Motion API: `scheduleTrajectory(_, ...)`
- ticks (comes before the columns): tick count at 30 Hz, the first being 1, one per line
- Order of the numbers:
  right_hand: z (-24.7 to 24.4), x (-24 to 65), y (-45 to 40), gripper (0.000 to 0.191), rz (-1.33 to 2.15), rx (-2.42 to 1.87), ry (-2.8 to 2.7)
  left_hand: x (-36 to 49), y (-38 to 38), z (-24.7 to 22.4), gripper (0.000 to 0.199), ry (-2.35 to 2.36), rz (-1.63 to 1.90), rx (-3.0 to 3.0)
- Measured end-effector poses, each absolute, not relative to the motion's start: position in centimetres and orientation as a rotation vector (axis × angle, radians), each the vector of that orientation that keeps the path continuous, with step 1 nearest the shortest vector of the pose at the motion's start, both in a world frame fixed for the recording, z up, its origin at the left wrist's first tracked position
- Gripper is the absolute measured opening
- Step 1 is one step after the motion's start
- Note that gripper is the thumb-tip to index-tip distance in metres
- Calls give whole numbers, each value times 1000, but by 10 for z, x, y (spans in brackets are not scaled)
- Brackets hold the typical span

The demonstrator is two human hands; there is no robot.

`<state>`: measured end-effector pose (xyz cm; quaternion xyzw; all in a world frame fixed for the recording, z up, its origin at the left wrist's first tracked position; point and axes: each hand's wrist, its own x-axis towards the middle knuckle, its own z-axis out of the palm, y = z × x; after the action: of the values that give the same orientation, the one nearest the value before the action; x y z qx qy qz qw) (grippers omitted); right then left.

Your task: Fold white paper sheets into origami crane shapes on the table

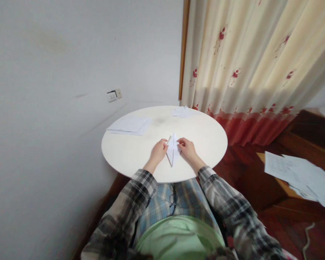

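A folded piece of white paper [173,153], shaped like a narrow diamond with a crease down its middle, lies on the round white table [132,155] between my hands. My left hand [159,149] pinches its left edge, with thumb and fingers closed together. On the opposite side, my right hand [187,147] has its bent fingers closed on the right edge. The paper's far and near points both show. Parts of its side edges are hidden under my fingertips.
Several white sheets [128,124] lie at the table's far left. Crumpled or folded paper [182,112] sits at its far edge. A wall with a socket [112,96] stands left, a flowered curtain [233,72] behind. Papers [300,175] rest on wooden furniture at right.
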<state>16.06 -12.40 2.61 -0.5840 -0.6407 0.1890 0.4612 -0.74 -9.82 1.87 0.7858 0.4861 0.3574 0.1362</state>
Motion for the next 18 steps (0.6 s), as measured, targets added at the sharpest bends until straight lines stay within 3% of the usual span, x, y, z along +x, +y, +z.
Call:
scheduleTrajectory(9,23,161,-121,14,396,-1434,-1703,-6,-109,30,24,1333,1135,2457)
scheduleTrajectory(18,24,162,-122,17,389,-1416,-1736,-3,-113,33,17,1194,984,2496)
